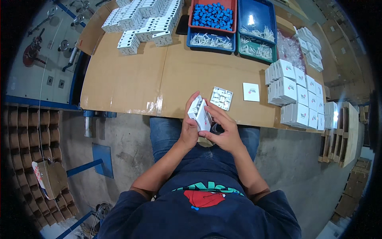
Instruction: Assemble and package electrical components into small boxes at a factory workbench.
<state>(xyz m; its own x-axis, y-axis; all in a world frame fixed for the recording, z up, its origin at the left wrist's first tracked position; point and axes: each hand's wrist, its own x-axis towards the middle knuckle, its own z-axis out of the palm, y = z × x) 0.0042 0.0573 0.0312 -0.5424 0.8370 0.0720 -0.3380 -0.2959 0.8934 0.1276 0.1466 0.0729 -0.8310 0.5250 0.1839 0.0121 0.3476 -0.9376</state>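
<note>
Above my lap, at the table's near edge, a small white square plastic case (203, 119) is held tilted between both hands. My left hand (190, 125) wraps its left side, fingers closed around it. From the right, my right hand (227, 129) grips the same case, its thumb low and its fingers over the top. Just beyond my right fingers lies an open white square housing (221, 98) with its ribbed inside facing up. Further right, a flat white square cover (251, 92) with a small printed mark rests on the cardboard.
Stacked white square cases (294, 93) stand at the table's right, beside clear plastic bags (289, 49). A red tray (192, 20) of blue pieces and blue and green trays of white pins line the back. White slotted blocks (143, 24) are piled back left. Cardboard (123, 79) covers the table.
</note>
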